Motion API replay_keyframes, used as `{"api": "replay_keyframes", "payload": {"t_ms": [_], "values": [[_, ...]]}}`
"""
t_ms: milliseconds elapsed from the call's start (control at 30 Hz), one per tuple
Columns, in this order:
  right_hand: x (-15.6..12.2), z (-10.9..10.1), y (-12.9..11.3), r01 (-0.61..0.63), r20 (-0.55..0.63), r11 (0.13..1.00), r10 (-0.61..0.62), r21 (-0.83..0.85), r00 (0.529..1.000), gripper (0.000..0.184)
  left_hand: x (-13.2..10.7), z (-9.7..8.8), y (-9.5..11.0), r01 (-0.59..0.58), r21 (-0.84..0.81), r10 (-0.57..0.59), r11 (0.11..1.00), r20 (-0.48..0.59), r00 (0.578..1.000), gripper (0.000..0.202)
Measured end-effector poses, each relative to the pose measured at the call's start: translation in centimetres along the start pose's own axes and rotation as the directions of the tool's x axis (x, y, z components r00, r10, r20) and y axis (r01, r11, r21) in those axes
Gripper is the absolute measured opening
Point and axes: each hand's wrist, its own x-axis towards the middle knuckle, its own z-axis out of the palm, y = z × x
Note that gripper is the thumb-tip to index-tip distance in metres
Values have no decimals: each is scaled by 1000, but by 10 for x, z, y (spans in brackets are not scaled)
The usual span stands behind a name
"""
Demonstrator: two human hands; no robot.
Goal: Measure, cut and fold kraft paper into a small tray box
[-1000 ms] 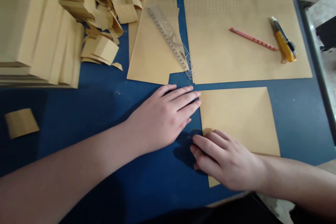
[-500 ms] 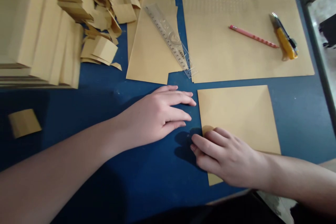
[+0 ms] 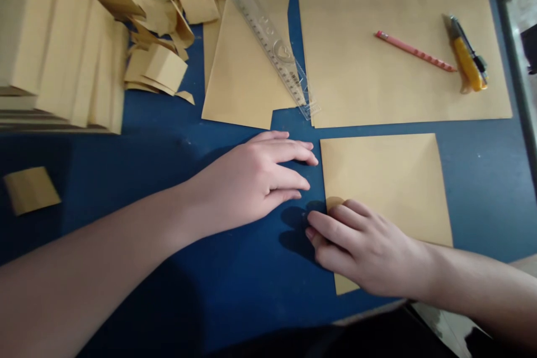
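Note:
My left hand (image 3: 260, 176) lies palm down over the blue table, open, its fingers spread toward the left edge of a brown kraft paper sheet (image 3: 390, 173). A narrow gap separates its fingertips from that sheet. Over the sheet's lower left edge is my right hand (image 3: 361, 246), closed, with thumb and forefinger pressed together just past the edge. Whatever it may hold is hidden under the fingers. The sheet lies flat, its lower right part covered by my right hand and forearm.
Behind lie a larger brown sheet (image 3: 348, 84) bearing a pink pencil (image 3: 415, 51) and a yellow utility knife (image 3: 469, 61), and a clear ruler (image 3: 272, 47) on notched paper (image 3: 239, 78). Folded brown paper pieces (image 3: 75, 67) and scraps (image 3: 165, 67) crowd the left, with a loose piece (image 3: 32, 190) nearer.
The view has shifted slightly, so the table items sit a little higher and the right-hand ones farther right. Both hands keep nearly the same pose.

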Motion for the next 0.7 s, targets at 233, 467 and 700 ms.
{"api": "replay_keyframes", "payload": {"t_ms": [233,467,700], "values": [[-4,1,1,-13,-10,1000,13,7,1000,21,-2,-1,0,-28,4,28,1000,-2,1000,23],[-3,0,6,-45,-45,991,51,122,998,19,-3,-2,-1,-48,7,48,999,5,999,27],[-2,-1,7,-113,-77,957,138,268,987,18,-1,-3,0,-36,-2,36,999,15,999,28]]}}
